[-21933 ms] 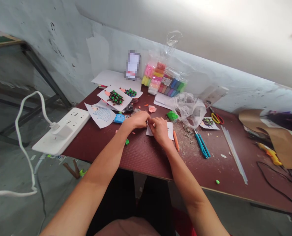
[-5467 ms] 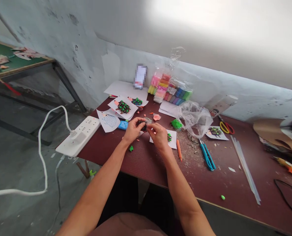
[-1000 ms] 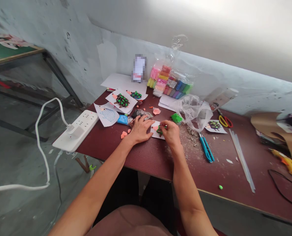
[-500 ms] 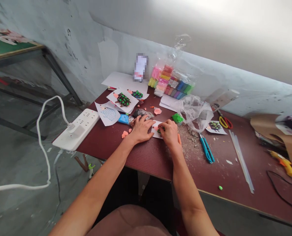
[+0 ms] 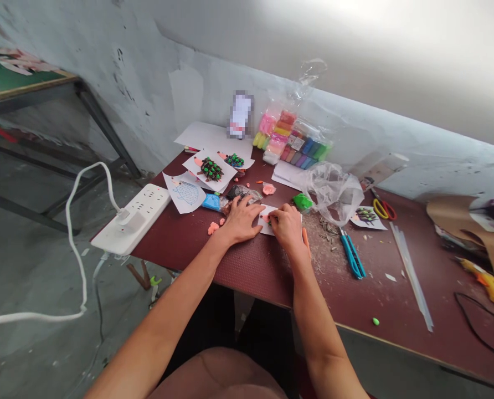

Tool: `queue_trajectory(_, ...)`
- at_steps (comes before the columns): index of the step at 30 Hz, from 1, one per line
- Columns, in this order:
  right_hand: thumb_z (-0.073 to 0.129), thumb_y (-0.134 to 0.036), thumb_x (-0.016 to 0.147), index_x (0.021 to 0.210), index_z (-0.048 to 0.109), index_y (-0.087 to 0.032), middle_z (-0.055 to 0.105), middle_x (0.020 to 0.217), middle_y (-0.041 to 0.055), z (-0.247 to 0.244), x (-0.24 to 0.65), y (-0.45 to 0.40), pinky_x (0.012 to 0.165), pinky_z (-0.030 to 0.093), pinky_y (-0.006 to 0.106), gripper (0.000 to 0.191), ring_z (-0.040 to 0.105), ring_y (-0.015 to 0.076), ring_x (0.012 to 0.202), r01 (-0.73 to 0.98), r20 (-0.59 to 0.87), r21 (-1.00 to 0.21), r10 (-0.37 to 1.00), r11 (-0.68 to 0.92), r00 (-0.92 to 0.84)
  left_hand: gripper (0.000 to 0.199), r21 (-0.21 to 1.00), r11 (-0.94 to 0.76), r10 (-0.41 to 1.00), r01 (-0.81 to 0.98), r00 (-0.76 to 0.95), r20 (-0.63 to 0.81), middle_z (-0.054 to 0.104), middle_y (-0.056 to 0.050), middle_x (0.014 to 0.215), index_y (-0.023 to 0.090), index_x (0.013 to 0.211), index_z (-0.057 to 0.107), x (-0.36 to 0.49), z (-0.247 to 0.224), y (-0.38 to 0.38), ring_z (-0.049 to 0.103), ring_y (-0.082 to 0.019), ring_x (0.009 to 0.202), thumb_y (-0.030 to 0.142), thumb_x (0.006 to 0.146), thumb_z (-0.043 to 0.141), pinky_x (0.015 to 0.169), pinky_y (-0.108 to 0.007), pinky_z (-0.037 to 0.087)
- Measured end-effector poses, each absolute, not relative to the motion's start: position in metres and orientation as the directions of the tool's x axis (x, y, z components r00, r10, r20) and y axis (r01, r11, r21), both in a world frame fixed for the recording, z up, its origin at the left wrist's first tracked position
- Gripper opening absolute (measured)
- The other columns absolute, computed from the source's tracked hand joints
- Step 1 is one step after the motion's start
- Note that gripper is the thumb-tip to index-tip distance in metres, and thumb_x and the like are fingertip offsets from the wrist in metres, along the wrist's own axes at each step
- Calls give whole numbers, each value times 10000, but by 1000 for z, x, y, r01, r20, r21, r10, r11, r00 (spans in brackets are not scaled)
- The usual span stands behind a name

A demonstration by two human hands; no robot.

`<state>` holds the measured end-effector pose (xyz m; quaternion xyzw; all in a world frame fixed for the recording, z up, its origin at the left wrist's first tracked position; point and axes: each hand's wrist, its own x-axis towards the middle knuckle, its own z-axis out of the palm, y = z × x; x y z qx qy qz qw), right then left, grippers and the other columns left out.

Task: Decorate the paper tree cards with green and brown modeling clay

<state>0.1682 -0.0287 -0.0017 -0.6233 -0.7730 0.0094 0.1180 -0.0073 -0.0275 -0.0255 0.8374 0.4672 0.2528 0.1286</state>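
A small white paper card (image 5: 266, 228) lies on the dark red table, with a pink and green clay figure on it that is mostly covered by my fingers. My left hand (image 5: 242, 220) rests flat with fingers spread, its fingertips at the card's left edge. Over the figure, my right hand (image 5: 287, 226) is closed in a pinch; whatever sits between the fingertips is hidden. Beside its wrist is an orange stick-like thing (image 5: 305, 241). Green clay (image 5: 302, 201) lies just beyond, and pink clay lumps (image 5: 212, 228) are left of my left hand.
Finished hedgehog cards (image 5: 211, 169) and a blue hedgehog drawing (image 5: 184, 193) lie back left, near a power strip (image 5: 133, 219). Bagged coloured clay (image 5: 299, 144) stands behind. Rightward are seed-like husks (image 5: 329, 228), a teal cutter (image 5: 352, 256), scissors (image 5: 384, 209), glue sticks (image 5: 411, 277) and a glue gun (image 5: 485, 280).
The camera view has shifted slightly, so the table things appear a little further right. Both hands keep nearly the same pose over the card, with only slight movement in my right fingers.
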Motion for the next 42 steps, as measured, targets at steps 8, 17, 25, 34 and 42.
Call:
queue_trajectory(8, 527, -132, 921, 987, 828, -236, 635, 934, 112, -2, 169, -35, 780, 317, 369, 326, 495, 238, 884, 956, 192, -159, 958, 245, -213, 499, 456, -519, 854, 723, 424, 301, 670, -80, 1363, 238, 1337, 625, -7, -24, -28, 431, -353, 1400, 272, 839, 633, 1174, -601, 249)
queue_trajectory(17, 510, -140, 942, 1017, 828, -253, 634, 956, 114, -2, 172, -36, 764, 311, 367, 346, 484, 235, 891, 953, 221, -175, 953, 247, -207, 494, 455, -518, 855, 725, 426, 294, 665, -87, 1371, 217, 1333, 625, -7, -25, -28, 422, -359, 1413, 282, 844, 636, 1177, -599, 253)
queue_trajectory(25, 516, -159, 964, 961, 835, -248, 640, 935, 104, 0, 170, -37, 781, 310, 361, 331, 498, 229, 884, 950, 200, -194, 958, 245, -206, 492, 458, -510, 860, 728, 427, 280, 662, -78, 1377, 223, 1339, 620, -7, -25, -28, 418, -351, 1417, 286, 852, 628, 1189, -599, 237)
queue_trajectory(34, 516, -136, 955, 1016, 826, -230, 650, 961, 102, 5, 167, -37, 791, 307, 343, 329, 508, 216, 884, 960, 153, -182, 970, 213, -186, 511, 448, -507, 862, 736, 431, 268, 653, -75, 1392, 214, 1362, 610, -8, -24, -28, 420, -342, 1417, 304, 859, 605, 1200, -588, 230)
queue_trajectory(42, 503, -138, 951, 1035, 818, -226, 654, 987, 104, 6, 165, -38, 793, 317, 335, 338, 505, 218, 897, 959, 147, -187, 972, 211, -185, 527, 437, -498, 867, 749, 435, 242, 645, -68, 1408, 199, 1374, 603, -8, -23, -27, 413, -339, 1426, 321, 862, 590, 1206, -566, 233)
